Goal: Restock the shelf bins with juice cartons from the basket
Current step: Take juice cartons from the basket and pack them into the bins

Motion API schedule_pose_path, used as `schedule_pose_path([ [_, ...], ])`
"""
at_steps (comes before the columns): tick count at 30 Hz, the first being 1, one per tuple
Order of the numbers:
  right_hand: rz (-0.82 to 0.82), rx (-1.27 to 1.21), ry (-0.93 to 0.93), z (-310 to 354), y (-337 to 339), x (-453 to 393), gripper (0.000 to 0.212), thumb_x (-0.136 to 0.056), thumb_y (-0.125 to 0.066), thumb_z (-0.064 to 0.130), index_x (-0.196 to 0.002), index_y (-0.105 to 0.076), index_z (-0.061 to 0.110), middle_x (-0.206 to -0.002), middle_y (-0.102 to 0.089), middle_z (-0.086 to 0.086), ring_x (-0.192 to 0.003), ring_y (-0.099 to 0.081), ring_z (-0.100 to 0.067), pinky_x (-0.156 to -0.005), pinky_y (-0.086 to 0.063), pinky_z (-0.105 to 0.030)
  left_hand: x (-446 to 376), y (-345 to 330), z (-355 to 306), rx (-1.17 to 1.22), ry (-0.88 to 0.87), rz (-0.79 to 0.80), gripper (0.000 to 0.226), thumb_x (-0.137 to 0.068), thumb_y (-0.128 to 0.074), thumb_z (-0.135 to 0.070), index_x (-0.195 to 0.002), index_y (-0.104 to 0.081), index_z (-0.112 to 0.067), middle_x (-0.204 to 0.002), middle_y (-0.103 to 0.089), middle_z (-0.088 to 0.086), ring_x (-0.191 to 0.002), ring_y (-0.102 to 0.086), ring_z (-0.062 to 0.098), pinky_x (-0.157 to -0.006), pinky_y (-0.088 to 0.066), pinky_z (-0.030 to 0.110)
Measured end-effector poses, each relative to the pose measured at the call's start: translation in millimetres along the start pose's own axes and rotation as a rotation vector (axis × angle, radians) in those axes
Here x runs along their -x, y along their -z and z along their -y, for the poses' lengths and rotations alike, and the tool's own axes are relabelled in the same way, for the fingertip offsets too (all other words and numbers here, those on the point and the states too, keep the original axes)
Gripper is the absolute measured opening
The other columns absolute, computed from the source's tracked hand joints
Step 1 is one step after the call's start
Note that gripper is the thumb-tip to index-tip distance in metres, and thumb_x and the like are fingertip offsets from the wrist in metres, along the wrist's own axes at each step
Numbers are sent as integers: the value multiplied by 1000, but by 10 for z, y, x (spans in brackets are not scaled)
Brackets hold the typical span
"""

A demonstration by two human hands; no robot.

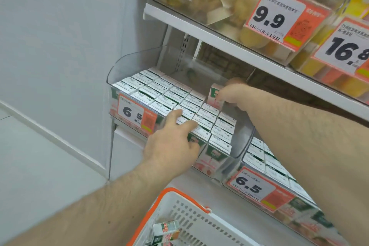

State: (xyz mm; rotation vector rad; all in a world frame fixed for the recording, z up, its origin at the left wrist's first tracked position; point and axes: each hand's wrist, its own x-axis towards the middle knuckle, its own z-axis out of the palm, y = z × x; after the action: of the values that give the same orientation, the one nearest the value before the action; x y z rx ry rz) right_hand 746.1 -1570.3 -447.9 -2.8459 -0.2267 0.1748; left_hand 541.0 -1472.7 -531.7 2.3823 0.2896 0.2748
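Observation:
A clear plastic shelf bin [119, 70] holds rows of white-topped juice cartons [159, 96]. My right hand [233, 94] reaches into the bin's back right part and grips one upright pink carton [214, 96] that stands above the packed rows. My left hand [171, 142] lies at the bin's front, its straight fingers resting on the carton tops. At the bottom of the view is a white basket with an orange rim [179, 191], and two or three loose cartons [165, 231] lie inside it.
A second bin [257, 187] of the same cartons sits to the lower right, partly behind my right forearm. The shelf above [219, 40] carries clear tubs of cut fruit with price tags. A plain grey wall and floor fill the left.

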Motion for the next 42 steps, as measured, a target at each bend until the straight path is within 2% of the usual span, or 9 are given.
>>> schedule_pose_path([
  [10, 405, -497, -226, -148, -178, -112, 14, -88, -36, 1, -83, -48, 8, -65, -63, -13, -62, -61, -28, -67, -53, -39, -29, -35, 19, 31, 1, -13, 46, -88, -51, -36, -132, -45, -46, -156, -9, -19, -127, -47, 25, -98, -48, 42],
  [14, 387, -475, -206, -122, -202, -108, 22, -103, -39, 12, -106, -59, 4, -78, -69, -10, -68, -66, -24, -70, -55, -39, -31, -32, 5, 41, 6, -5, 45, -88, -51, -37, -132, -45, -46, -156, -10, -18, -126, -48, 27, -99, -48, 42],
  [18, 313, -248, -151, -52, -233, -26, 23, -104, -42, 18, -101, -61, 5, -94, -70, -15, -87, -68, -31, -92, -54, -45, -32, -21, 18, 36, 2, 1, 45, -88, -50, -37, -133, -46, -45, -156, -12, -18, -126, -48, 27, -100, -46, 43],
  [23, 213, -1, -83, -4, -214, 138, 30, -105, -38, 24, -89, -57, 8, -84, -58, -10, -72, -53, -25, -69, -44, -34, -13, 26, 18, 179, -7, -71, 51, -87, -54, -35, -137, -45, -38, -146, -31, -18, -123, -47, 15, -99, -44, 35],
  [27, 65, 66, 53, 60, -102, 380, 28, -101, -37, 3, -110, -63, 0, -114, -61, -14, -100, -57, -30, -82, -45, -35, 93, 138, -121, 542, 93, -187, 30, -89, -58, -25, -118, -55, -31, -118, -50, -18, -102, -49, 5, -84, -46, 28],
  [30, -138, -77, 222, -6, 18, 693, 29, -97, -38, 8, -102, -67, 8, -114, -64, -5, -100, -57, -24, -81, -43, -28, 173, 172, -258, 816, 245, -130, 10, -93, -54, -27, -95, -62, -21, -90, -62, -6, -80, -57, 13, -65, -44, 27],
  [34, -366, -380, 366, -190, 147, 1475, 34, -91, -43, 4, -94, -73, 19, -94, -66, 9, -96, -57, -12, -85, -44, -26, 317, 220, -495, 1046, 428, 37, 22, -96, -46, -36, -103, -61, -22, -85, -63, 11, -64, -57, 22, -57, -47, 27],
  [38, -171, -624, 310, -502, 95, 2129, 22, -72, -60, 12, -87, -70, 25, -86, -69, 3, -83, -64, -15, -78, -53, -38, 456, 164, -724, 1116, 430, 110, 37, -101, -37, -48, -103, -63, -23, -80, -65, 9, -58, -59, 20, -52, -49, 27],
  [42, 56, -733, 164, -861, -173, 2582, 55, -55, -75, 45, -105, -55, 37, -94, -63, 3, -81, -66, -15, -71, -52, -35, 591, -7, -977, 1083, 377, 169, 47, -100, -31, -57, -98, -63, -23, -99, -69, 11, -80, -66, 27, -69, -54, 37],
])
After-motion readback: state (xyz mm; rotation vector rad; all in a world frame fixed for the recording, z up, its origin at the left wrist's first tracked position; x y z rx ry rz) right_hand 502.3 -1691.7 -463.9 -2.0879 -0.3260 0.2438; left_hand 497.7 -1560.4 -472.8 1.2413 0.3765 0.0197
